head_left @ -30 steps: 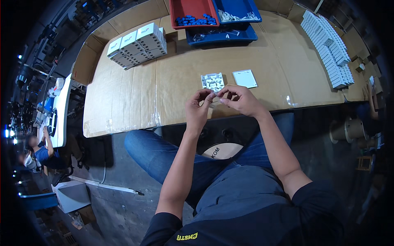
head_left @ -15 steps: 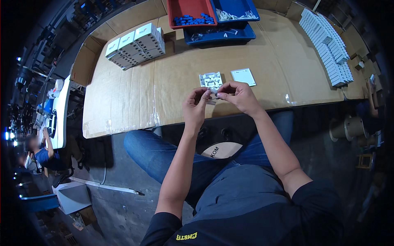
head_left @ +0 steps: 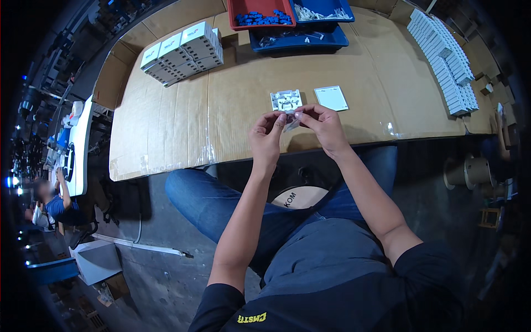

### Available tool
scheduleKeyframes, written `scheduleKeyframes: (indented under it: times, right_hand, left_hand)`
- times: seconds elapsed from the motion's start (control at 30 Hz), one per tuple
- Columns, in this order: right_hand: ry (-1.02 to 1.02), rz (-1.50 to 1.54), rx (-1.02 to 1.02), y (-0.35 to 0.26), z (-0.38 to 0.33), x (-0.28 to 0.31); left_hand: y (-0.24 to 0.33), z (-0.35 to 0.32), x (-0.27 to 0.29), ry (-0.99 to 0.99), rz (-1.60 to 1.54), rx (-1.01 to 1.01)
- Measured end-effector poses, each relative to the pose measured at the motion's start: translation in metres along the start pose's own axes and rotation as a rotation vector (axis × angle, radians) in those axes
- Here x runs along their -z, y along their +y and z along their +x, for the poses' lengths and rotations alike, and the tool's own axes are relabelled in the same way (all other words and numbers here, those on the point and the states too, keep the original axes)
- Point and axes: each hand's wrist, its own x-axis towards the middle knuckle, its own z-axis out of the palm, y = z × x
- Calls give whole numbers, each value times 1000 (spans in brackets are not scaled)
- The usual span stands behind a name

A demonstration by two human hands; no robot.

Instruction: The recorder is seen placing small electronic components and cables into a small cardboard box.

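Observation:
Both of my hands meet over the near edge of the cardboard-covered table. Between thumb and fingers, my left hand [head_left: 266, 139] grips one side of a small clear plastic bag [head_left: 290, 124]. My right hand [head_left: 327, 131] pinches its other side, and the fingers hide most of the bag's top. Whatever the bag contains is too small to make out. Just beyond my fingertips lies an open white square housing [head_left: 286, 99] with small fittings inside. To its right, a flat white square cover [head_left: 331, 98] rests on the cardboard.
A stack of white boxes [head_left: 185, 53] stands at the far left. A red tray [head_left: 263, 27] of blue parts sits at the back beside blue trays [head_left: 301, 47] holding small pieces. Rows of white units [head_left: 442, 61] line the right side. Another person [head_left: 57, 205] sits at the far left.
My hands have shifted slightly and drawn closer together on the bag. The bag now hangs lower between the fingers. The whole view has moved a little.

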Motion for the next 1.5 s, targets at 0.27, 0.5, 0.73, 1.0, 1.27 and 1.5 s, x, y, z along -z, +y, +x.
scheduleKeyframes:
  times: [0.27,0.5,0.73,1.0,1.27,1.5]
  right_hand:
    - [-3,28,20,6,2,2]
    - [-5,70,18,7,-1,-3]
    - [-28,20,6,0,-2,1]
    - [-26,16,5,5,0,3]
    - [-55,-1,23,6,-1,-4]
    - [-55,-118,181,12,2,4]
  left_hand:
    - [2,-2,-1,-12,46,-34]
    - [-2,-7,-9,24,87,-85]
    - [3,-4,-3,-102,62,-19]
    - [0,-3,-2,-83,90,-8]
    - [1,-5,-4,-36,120,-37]
    - [1,-3,-3,-146,125,-27]
